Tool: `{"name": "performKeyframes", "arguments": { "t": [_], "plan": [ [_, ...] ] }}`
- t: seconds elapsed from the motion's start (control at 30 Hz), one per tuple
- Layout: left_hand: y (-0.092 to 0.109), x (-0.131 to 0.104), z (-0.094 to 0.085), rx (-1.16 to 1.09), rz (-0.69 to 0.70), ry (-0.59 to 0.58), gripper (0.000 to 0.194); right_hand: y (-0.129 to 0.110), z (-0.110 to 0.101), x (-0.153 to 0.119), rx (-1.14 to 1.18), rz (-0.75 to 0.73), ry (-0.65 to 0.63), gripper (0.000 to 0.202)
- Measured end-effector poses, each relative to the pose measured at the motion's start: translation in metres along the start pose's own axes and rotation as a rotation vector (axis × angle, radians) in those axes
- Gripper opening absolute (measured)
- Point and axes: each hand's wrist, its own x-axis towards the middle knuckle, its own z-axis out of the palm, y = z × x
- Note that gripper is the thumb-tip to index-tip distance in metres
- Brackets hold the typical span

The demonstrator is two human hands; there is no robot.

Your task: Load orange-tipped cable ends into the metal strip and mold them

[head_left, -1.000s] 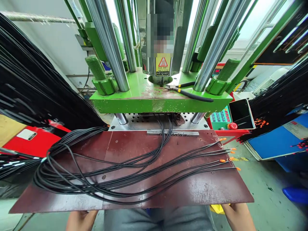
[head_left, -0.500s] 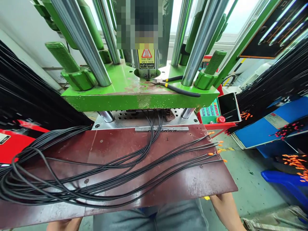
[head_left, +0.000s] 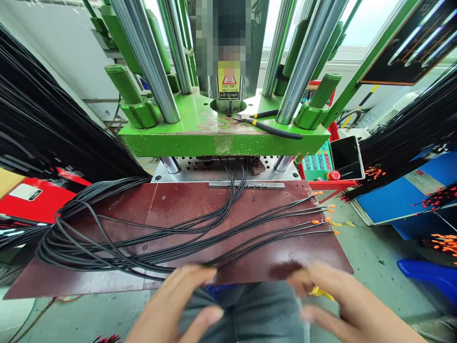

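Note:
My left hand [head_left: 178, 302] is over the front edge of the brown board [head_left: 117, 281], its thumb apart from its fingers and nothing in it. To the right, slightly blurred by motion, my right hand [head_left: 332, 297] is also open above the board's front edge. A small yellow thing [head_left: 323, 292] shows between its finger and thumb side; I cannot tell whether it touches the hand. Black cables [head_left: 200, 238] lie looped across the board, several with orange tips [head_left: 330, 208] at the right edge. Some cable ends run under the green press plate [head_left: 228, 143].
Pliers [head_left: 267, 126] with black handles rest on the press plate, below a high-temperature warning label [head_left: 229, 80]. A control box with a red button [head_left: 334, 176] stands at right. Hanging black cable bundles [head_left: 64, 105] flank the press. A metal strip [head_left: 246, 185] lies along the board's back.
Both hands have come up from below the board's front edge into view above it. The camera view has shifted, moving the press and board rightward in the picture. The cables look unchanged.

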Motion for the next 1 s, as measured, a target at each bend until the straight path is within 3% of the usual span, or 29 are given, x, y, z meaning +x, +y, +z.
{"name": "performKeyframes", "arguments": {
  "t": [0.07, 0.13, 0.23, 0.4, 0.53, 0.73, 0.87, 1.0],
  "plan": [
    [0.027, 0.041, 0.016, 0.083, 0.099, 0.008, 0.038, -0.013, -0.003, 0.042, -0.139, -0.106, 0.197, 0.03],
    [0.04, 0.076, 0.03, 0.208, 0.094, -0.005, 0.035, -0.014, -0.004, 0.081, -0.269, -0.166, 0.322, 0.032],
    [0.044, 0.104, 0.04, 0.351, 0.006, -0.095, 0.021, -0.005, -0.005, 0.114, -0.335, -0.198, 0.333, 0.022],
    [0.048, 0.105, 0.035, 0.403, -0.041, -0.216, 0.015, 0.002, -0.007, 0.112, -0.345, -0.194, 0.32, 0.025],
    [0.051, 0.103, 0.035, 0.401, -0.022, -0.219, 0.02, -0.002, -0.006, 0.109, -0.358, -0.184, 0.362, 0.019],
    [0.048, 0.103, 0.03, 0.406, 0.007, -0.25, 0.017, -0.012, -0.01, 0.12, -0.372, -0.201, 0.251, 0.013],
    [0.048, 0.103, 0.026, 0.352, -0.033, -0.285, 0.016, -0.018, -0.012, 0.124, -0.336, -0.198, 0.201, 0.007],
    [0.044, 0.103, 0.027, 0.262, -0.076, -0.245, 0.019, -0.02, -0.014, 0.127, -0.367, -0.2, 0.229, 0.012]
  ]
}}
